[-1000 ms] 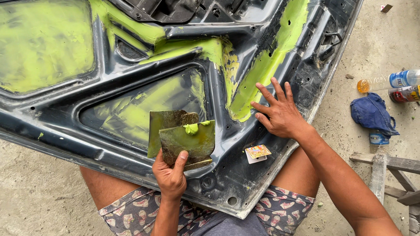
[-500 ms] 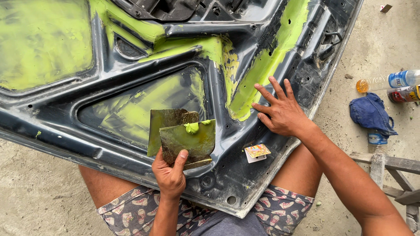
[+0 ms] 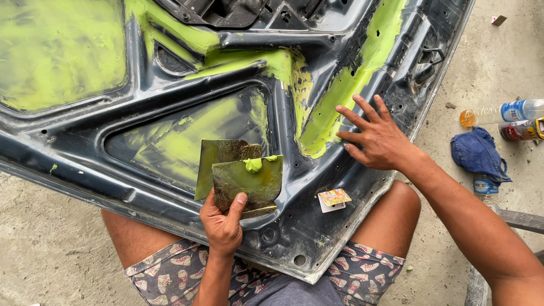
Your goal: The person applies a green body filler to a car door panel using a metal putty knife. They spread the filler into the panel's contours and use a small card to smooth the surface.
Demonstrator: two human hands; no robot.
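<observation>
A: Spreader plates (image 3: 241, 178), where are they?
B: Low centre, in the left hand (image 3: 224, 221), thumb pressed on the front plate, fingers behind. A green putty blob (image 3: 253, 165) sits at the front plate's 12 o'clock edge.
A: What do they rest on?
B: The dark panel (image 3: 79, 164) lying across the person's lap, above patterned shorts (image 3: 170, 277).
A: Anything beside them?
B: A small card (image 3: 333, 199) at 3 o'clock of the plates, lying on the panel.
A: And the right hand (image 3: 377, 136)?
B: At 2 o'clock of the plates, fingers spread wide, flat on the panel, holding nothing, tips at a green putty strip (image 3: 351, 79).
A: Farther out?
B: On the concrete floor at 3 o'clock: a blue cloth (image 3: 479, 154) and a clear bottle (image 3: 504, 111).
</observation>
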